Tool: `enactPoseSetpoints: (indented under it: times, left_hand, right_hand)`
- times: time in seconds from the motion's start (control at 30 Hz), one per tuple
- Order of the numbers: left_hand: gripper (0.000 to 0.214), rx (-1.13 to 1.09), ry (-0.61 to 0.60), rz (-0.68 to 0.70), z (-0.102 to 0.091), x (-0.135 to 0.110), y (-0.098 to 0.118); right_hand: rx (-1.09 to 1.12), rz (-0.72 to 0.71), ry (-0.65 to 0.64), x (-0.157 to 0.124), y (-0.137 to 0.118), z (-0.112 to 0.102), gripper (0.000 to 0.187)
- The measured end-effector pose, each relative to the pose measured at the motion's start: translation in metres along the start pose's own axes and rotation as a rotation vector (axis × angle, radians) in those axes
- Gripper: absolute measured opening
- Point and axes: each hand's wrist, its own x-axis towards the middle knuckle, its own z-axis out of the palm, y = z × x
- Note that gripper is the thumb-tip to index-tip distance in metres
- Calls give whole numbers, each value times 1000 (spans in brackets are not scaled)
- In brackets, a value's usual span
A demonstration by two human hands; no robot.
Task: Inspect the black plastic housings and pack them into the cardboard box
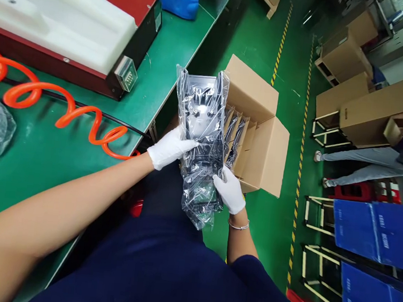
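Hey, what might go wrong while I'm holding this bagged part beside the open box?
The bagged part might slip, since its plastic wrapping is loose under your left hand and right hand. That wrapping might snag on a flap of the open box. The orange hose, near your left hand, might catch that arm.

"What lay to the worker's left?"

"The workbench [43,164], with the machine [92,26] on it and the hose [62,121] on the worker's side of that."

"And in the middle?"

"The bagged part [203,127], between the left hand [171,146] and the right hand [231,189] (the right sat nearer the body, I noticed). Behind it, slightly rightward, was the carton [275,160], with more parts [237,138] between its dividers."

"Farther right?"

"A floor line [299,179], then another person [365,156] past it."
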Motion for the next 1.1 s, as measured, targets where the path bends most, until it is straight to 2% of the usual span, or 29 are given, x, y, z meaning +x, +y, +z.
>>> enactPoseSetpoints:
  times: [0.17,0.47,0.63,0.7,0.83,0.97,1.03,1.1]
  left_hand:
    - [83,-27,-66,14,0,1,-2]
    - [83,-69,-90,9,1,3,-2]
    - [79,-62,-92,40,3,1,3]
    - [72,-41,-97,12,1,-1,5]
    - [62,22,-106,-132,-7,-4,2]
    - [56,102,59,-204,-11,0,-4]
    - [53,183,66,-239,-10,2,-5]
    - [53,261,23,-246,-8,2,-5]
  right_hand:
    - [0,-14,15,0,0,5,55]
    - [-60,-19,23,-1,-2,3,56]
    - [-13,-26,31,-2,-4,4,55]
    - [-2,-23,46,-2,-3,3,55]
    - [-41,-8,119,-2,1,0,54]
    - [-25,-6,187,2,18,-15,56]
    - [13,-18,219,9,32,-34,56]
    - [-8,2,280,19,49,-60,55]
